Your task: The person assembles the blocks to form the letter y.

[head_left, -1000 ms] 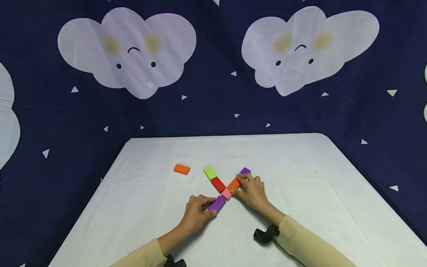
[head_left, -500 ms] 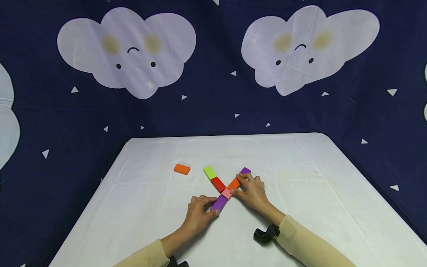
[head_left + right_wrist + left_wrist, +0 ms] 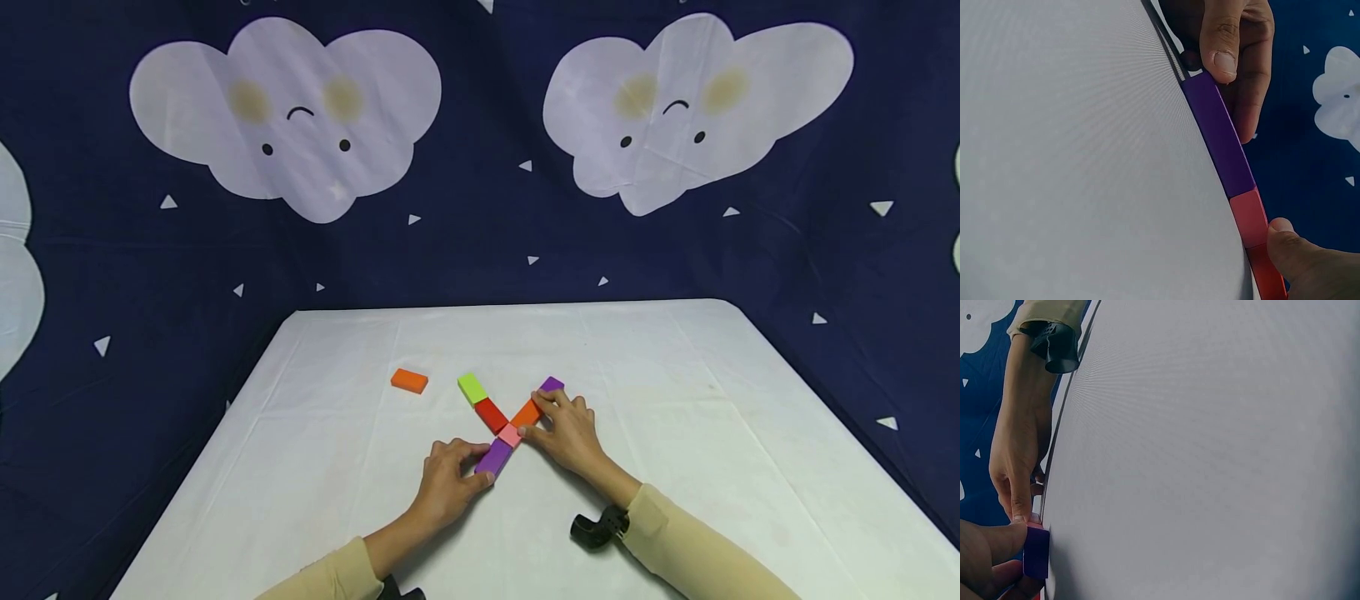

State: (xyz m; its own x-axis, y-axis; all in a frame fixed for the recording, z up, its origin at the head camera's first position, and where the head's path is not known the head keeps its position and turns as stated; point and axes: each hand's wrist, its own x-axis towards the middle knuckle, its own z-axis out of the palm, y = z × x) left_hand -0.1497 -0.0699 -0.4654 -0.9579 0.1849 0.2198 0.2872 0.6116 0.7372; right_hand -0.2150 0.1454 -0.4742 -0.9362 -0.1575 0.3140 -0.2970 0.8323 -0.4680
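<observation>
Near the table's middle, my left hand [image 3: 442, 487] pinches a purple block [image 3: 493, 458] between thumb and fingers. The block's far end meets a small pink block [image 3: 510, 435]; in the right wrist view the purple and pink ends touch. Beyond the pink one runs an orange block [image 3: 527, 413], then another purple block [image 3: 552, 383], partly hidden by fingers. My right hand [image 3: 570, 433] holds the orange block, thumb at its near end beside the pink block and fingertips at its far end. A red block [image 3: 491, 415] and a lime-green block [image 3: 472, 387] form a second arm.
A loose orange block [image 3: 409, 381] lies to the left of the green one. Everything lies on a white-covered table [image 3: 637, 358]. Behind it hangs a dark blue cloth [image 3: 480, 250] with clouds. Black wrist devices [image 3: 597, 529] sit at both sleeves.
My left hand has slid the near purple block a little right and away from me, closing its gap with the pink block. The right hand has stayed in place.
</observation>
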